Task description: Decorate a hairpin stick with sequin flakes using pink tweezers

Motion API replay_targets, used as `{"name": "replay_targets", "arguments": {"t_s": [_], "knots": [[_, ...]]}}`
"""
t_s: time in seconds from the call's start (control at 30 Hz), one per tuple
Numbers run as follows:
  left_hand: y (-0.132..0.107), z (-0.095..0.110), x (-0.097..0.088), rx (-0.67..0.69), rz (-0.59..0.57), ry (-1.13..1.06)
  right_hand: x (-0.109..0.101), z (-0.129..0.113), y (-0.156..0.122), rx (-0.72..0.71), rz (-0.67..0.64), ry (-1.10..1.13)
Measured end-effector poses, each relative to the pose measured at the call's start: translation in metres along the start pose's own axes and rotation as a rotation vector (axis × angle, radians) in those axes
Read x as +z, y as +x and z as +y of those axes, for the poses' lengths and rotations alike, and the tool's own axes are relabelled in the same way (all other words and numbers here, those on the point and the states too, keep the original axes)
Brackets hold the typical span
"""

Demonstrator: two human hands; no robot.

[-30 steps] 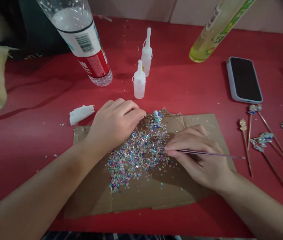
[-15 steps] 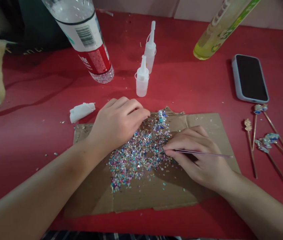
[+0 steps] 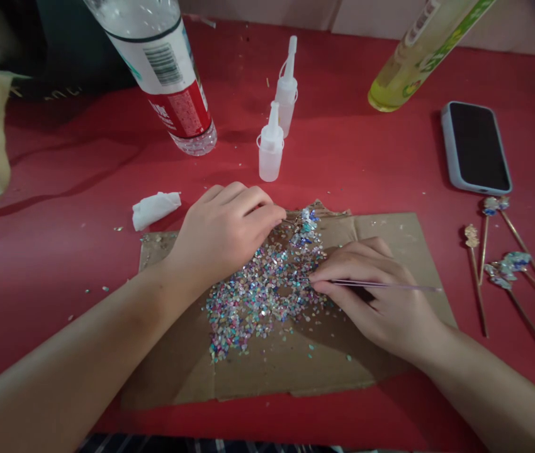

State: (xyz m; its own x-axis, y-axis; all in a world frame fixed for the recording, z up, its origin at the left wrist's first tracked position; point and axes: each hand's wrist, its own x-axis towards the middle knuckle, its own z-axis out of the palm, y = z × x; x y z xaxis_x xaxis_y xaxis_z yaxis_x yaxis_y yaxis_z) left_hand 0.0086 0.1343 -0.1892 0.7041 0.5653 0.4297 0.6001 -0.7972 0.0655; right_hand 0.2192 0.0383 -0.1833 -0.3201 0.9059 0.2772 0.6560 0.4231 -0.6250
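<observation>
A pile of small iridescent chips (image 3: 267, 289) lies spread on a sheet of brown cardboard (image 3: 390, 233). My right hand (image 3: 376, 296) pinches thin metal tweezers (image 3: 390, 286), tips pointing left into the chips. My left hand (image 3: 223, 229) rests curled at the pile's upper left edge, fingers closed on a thin gold stick (image 3: 291, 221) whose decorated end lies among the chips; most of the stick is hidden under the fingers.
Two small squeeze bottles (image 3: 271, 148) stand behind the cardboard. A large clear bottle (image 3: 163, 69) and a yellow-green bottle (image 3: 418, 53) lean in from the back. A phone (image 3: 478, 148) lies at right above several decorated gold sticks (image 3: 503, 270). A crumpled tissue (image 3: 155, 207) sits at left.
The view has shifted slightly, so everything sits a little further right and higher. Both hands have stayed at the pile, the tweezers still pointing into the chips.
</observation>
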Motion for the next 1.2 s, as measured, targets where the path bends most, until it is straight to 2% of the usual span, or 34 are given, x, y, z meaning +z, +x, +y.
{"name": "replay_targets", "arguments": {"t_s": [0.4,0.7,0.93,1.07,1.2], "knots": [[-0.0001,-0.0013,0.001,0.014,0.003,0.0,-0.0031,0.0002,-0.0005,-0.059,0.021,0.004],[0.0002,-0.0042,0.0019,0.021,-0.023,-0.065,-0.009,0.0,0.0003,-0.112,0.103,-0.034],[0.0009,-0.0037,0.0013,-0.062,-0.023,-0.065,-0.0057,0.0016,0.0001,-0.14,0.059,-0.035],[0.001,-0.0035,0.0018,-0.055,-0.028,-0.063,-0.0074,0.0002,0.0004,-0.134,0.069,-0.043],[0.0008,-0.0037,0.0023,-0.04,-0.024,-0.054,-0.0079,-0.0007,-0.0001,-0.21,0.061,-0.071]]}}
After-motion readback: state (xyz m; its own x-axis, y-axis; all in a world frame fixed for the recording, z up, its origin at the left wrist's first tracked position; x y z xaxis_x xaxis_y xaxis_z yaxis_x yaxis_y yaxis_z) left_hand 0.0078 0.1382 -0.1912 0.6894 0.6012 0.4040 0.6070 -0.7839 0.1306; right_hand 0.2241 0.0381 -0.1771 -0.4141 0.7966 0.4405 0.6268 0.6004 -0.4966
